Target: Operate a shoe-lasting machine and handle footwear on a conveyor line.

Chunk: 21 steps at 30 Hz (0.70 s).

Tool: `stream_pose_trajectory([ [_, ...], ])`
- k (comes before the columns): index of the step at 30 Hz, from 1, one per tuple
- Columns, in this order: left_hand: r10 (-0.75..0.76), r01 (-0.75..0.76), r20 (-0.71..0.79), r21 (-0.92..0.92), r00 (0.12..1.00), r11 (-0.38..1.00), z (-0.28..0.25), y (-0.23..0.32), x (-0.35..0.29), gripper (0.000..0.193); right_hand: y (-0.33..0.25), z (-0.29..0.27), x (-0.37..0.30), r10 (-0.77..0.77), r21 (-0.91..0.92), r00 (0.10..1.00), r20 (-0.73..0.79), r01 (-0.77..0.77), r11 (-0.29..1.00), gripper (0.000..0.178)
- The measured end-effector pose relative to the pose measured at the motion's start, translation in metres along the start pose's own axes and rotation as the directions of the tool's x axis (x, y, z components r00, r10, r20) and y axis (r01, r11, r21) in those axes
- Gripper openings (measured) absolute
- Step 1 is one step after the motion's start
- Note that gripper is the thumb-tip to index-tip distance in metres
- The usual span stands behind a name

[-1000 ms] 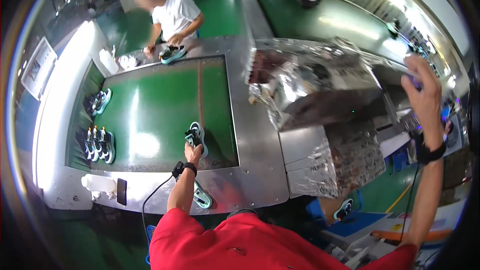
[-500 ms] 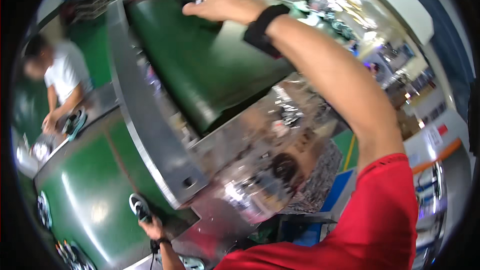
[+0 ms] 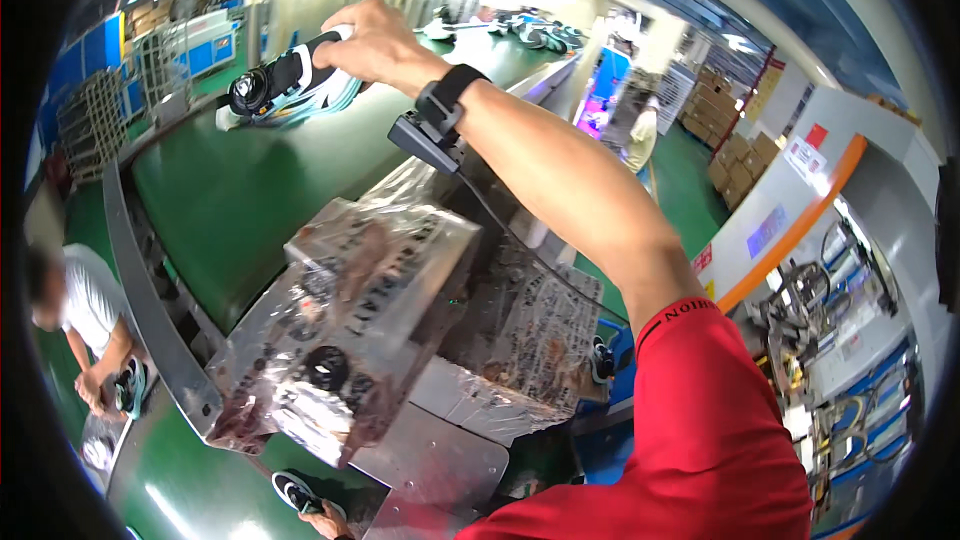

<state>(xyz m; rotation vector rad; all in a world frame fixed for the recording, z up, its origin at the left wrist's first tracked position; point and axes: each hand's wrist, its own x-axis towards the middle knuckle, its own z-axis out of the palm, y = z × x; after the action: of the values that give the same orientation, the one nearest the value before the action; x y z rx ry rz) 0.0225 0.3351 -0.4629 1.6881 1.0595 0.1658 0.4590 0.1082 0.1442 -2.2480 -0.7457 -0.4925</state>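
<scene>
My right arm, in a red sleeve, stretches out over the far green conveyor belt (image 3: pixel 220 200). At its end my right hand (image 3: pixel 375 45) is closed on the heel end of a sneaker (image 3: pixel 300 80), black and white with a pale mint sole. A black strap with a small box (image 3: pixel 430 135) and a cable sits on that wrist. Low in the picture my left hand (image 3: pixel 325 518) grips another black-and-white sneaker (image 3: pixel 293 490) over the nearer green belt (image 3: pixel 190 480). Part of the left hand is cut off by the lower edge.
A plastic-wrapped carton (image 3: pixel 380 285) stands by the belt's metal rail (image 3: pixel 125 230), with another wrapped block (image 3: pixel 530 340) beside it. At the left a person in white (image 3: pixel 95 290) handles a shoe (image 3: pixel 130 385). A white machine with an orange edge (image 3: pixel 790 230) rises at the right.
My view has swung up and to the right. A sneaker now shows plainly in my right hand above the far belt. My left hand still holds its sneaker, now lower in view.
</scene>
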Motion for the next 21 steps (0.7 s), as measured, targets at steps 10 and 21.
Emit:
stream_pose_trajectory([
  [10, 0.467, -0.474, 0.487, -0.119, 0.738, 0.872, 0.053, 0.090, -0.115, 0.049, -0.001, -0.249, -0.223, -0.190, 0.117, 0.808, -0.558, 0.303, 0.946, 0.028],
  [21, 0.185, 0.410, 0.671, 0.193, -0.718, 0.891, 0.171, 0.336, -0.482, 0.101, 0.003, -0.310, -0.597, 0.392, 0.216, 0.767, -0.508, -0.327, 0.920, 0.034],
])
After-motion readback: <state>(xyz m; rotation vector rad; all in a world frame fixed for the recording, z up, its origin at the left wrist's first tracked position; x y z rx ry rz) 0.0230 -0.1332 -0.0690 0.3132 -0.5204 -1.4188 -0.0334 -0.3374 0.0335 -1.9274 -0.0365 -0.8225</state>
